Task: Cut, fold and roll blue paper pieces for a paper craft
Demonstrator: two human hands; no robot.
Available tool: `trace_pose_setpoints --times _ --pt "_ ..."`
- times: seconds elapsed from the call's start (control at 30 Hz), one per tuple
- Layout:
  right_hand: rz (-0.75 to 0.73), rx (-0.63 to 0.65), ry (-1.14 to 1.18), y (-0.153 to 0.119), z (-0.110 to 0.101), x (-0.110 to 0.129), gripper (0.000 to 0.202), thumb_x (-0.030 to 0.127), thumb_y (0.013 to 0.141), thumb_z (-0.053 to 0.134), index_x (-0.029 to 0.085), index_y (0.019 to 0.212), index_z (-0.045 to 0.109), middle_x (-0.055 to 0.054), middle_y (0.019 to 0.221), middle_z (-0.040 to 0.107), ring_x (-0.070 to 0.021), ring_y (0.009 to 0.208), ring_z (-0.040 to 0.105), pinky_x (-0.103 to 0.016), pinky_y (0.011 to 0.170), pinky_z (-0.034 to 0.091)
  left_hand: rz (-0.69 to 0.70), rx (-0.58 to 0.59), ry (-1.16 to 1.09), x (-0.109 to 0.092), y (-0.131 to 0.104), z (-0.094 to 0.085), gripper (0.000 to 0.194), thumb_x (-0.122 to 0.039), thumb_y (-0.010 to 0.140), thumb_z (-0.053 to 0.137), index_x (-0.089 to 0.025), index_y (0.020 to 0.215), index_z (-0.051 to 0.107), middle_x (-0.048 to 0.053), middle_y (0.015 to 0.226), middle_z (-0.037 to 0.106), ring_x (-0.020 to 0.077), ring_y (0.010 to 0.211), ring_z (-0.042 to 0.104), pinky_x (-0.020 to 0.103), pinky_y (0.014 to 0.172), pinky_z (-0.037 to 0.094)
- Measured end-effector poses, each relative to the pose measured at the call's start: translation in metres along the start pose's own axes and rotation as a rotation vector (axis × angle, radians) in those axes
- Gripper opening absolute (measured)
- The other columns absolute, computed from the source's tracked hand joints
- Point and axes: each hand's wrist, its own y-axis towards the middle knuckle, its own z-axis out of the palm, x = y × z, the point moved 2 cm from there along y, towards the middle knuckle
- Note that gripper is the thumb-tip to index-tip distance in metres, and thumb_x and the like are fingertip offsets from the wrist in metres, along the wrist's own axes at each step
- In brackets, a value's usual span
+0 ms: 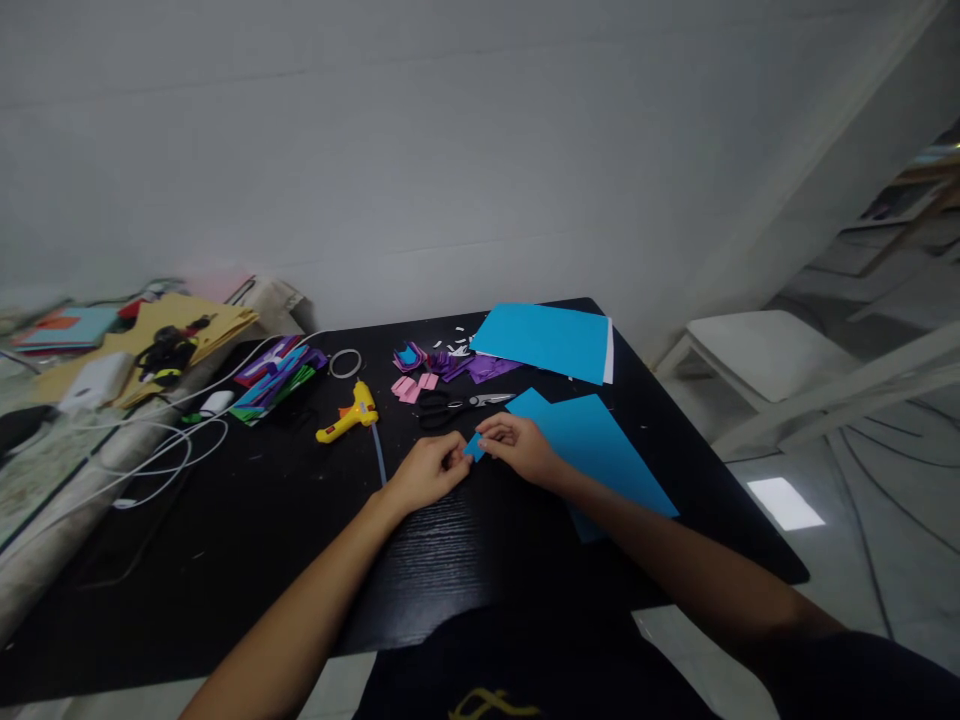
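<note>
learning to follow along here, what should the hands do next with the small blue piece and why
Perhaps crease the small blue piece: the left hand and right hand both pinch it, and small pink pieces that look folded lie beyond.

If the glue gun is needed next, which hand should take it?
Probably the left hand: the yellow glue gun lies closer to it than to the right hand. Both hold the small blue paper, so the left would have to let go first.

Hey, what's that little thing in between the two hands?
The head view shows a small blue piece, probably paper, between the left hand and right hand, with fingers of both holding it.
</note>
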Motion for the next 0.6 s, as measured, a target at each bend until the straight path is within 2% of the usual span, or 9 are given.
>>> trace_pose_setpoints --times 0.2,0.6 --pt "-0.045 -0.004 -0.163 -0.0023 0.0014 0.0014 0.022 0.031 0.077 0.074 0.018 0.094 0.07 -0.005 0.086 0.073 -0.0184 0.076 0.067 -0.032 0.073 0.055 0.002 0.0 0.011 -0.0019 0.0002 0.0001 0.018 -0.029 0.093 0.054 -0.019 0.078 0.054 -0.004 0.065 0.053 0.011 0.058 0.049 0.022 0.058 0.036" --pt "-0.041 -0.013 -0.219 -0.002 0.0005 0.0 0.025 0.029 0.077 0.074 0.018 0.099 0.068 -0.005 0.089 0.072 -0.0179 0.078 0.067 -0.031 0.072 0.056 -0.008 -0.024 0.011 -0.0017 0.0002 -0.0001 0.021 -0.032 0.097 0.052 -0.019 0.082 0.057 -0.004 0.065 0.055 0.0108 0.058 0.051 0.022 0.058 0.036"
